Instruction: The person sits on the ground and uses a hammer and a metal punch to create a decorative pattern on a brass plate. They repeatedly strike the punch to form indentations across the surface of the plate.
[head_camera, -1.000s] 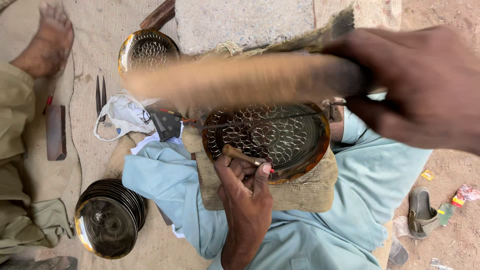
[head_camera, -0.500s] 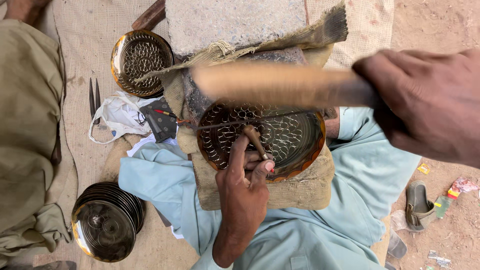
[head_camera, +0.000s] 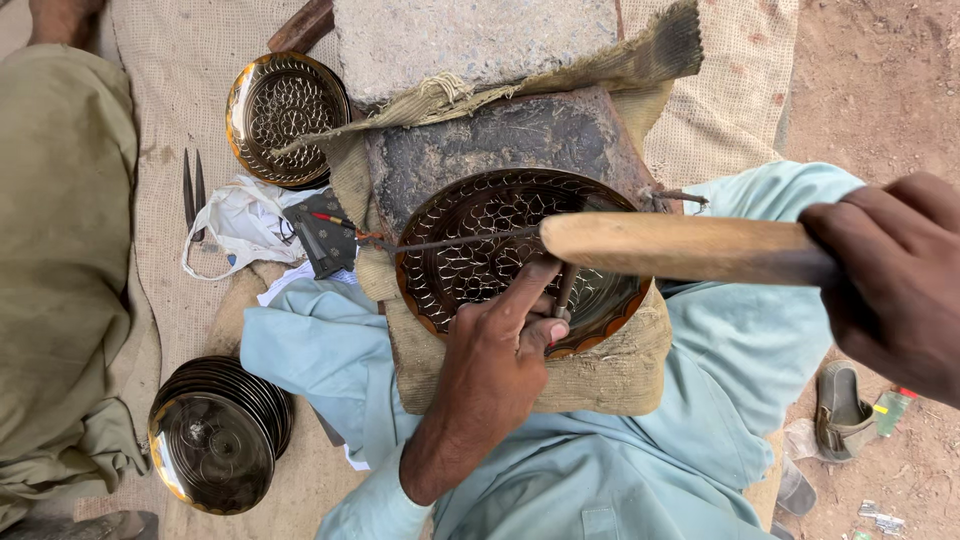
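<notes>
the left hand (head_camera: 495, 350) reaches up from the lap, wrist low, forefinger stretched out flat on the plate (head_camera: 520, 262) while thumb and remaining fingers pinch a thin metal punch (head_camera: 563, 292) that stands nearly upright on the plate's lower part. further right, the right hand (head_camera: 890, 280) is closed in a fist around the end of a wooden mallet (head_camera: 685, 248), held level above the plate, its rounded tip just over the punch.

the plate lies directly under both hands, on a burlap pad (head_camera: 610, 375) across the knees, backed by a dark block (head_camera: 500, 135). it is round and brassy, dark inside, covered in a scale-like engraved pattern, with a copper-coloured rim.

off to the left a stack of plain plates (head_camera: 215, 435) sits on the ground cloth, and a second engraved plate (head_camera: 285, 115) lies higher up.
</notes>
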